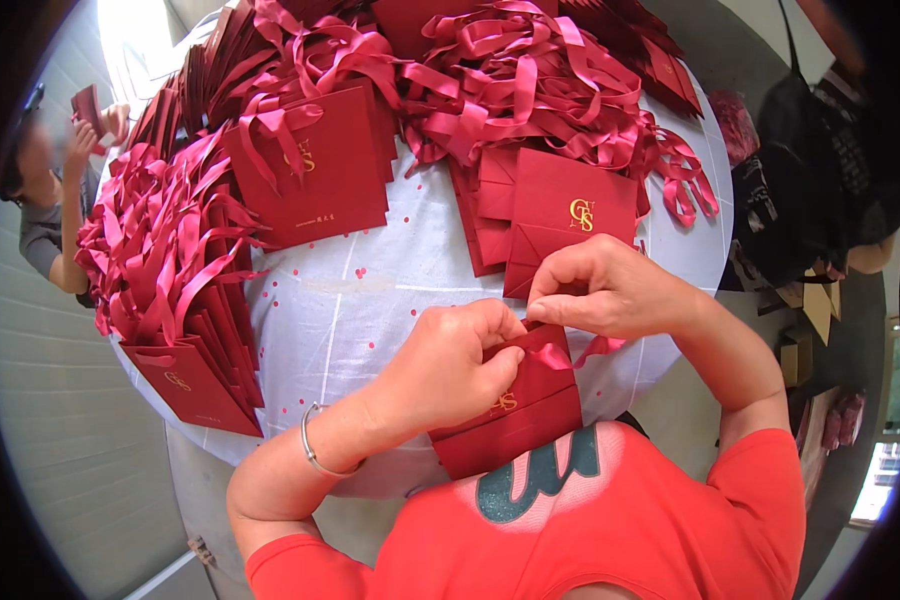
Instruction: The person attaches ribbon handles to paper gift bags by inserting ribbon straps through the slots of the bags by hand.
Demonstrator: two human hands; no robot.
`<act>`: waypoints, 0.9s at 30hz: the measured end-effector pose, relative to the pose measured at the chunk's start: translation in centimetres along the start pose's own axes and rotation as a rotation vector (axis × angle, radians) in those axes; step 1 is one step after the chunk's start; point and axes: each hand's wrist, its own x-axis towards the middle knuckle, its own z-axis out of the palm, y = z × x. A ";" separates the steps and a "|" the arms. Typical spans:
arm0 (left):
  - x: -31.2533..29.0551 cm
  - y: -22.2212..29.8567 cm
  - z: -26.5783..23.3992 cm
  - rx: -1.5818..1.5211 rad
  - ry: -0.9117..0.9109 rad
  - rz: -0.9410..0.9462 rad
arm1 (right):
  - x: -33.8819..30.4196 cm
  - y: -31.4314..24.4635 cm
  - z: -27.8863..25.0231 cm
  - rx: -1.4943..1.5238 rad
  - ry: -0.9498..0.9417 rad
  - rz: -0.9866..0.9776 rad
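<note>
A small dark red paper gift bag [515,420] with a gold emblem lies at the table's near edge, close against my body. My left hand [460,352] is closed at its top edge, thumb and forefinger pinching the bag there. Just right of it, my right hand [598,290] pinches a thin bit of ribbon at the same edge; the fingertips partly hide it. A pink satin ribbon [555,356] loops out from the bag's top below my right hand. Beyond my hands lie more flat red bags [575,195].
Piled bags with tangled pink ribbons [530,80] cover the far side of the round table, whose pale cloth [340,310] has scattered red dots. Another bag stack [195,385] stands at the left edge. A person [50,190] handles a red item at far left. Black bags [800,200] are at right.
</note>
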 end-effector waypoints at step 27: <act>-1.6 1.7 1.3 0.210 0.152 0.301 | 5.9 -1.7 -1.2 -0.039 -0.223 0.312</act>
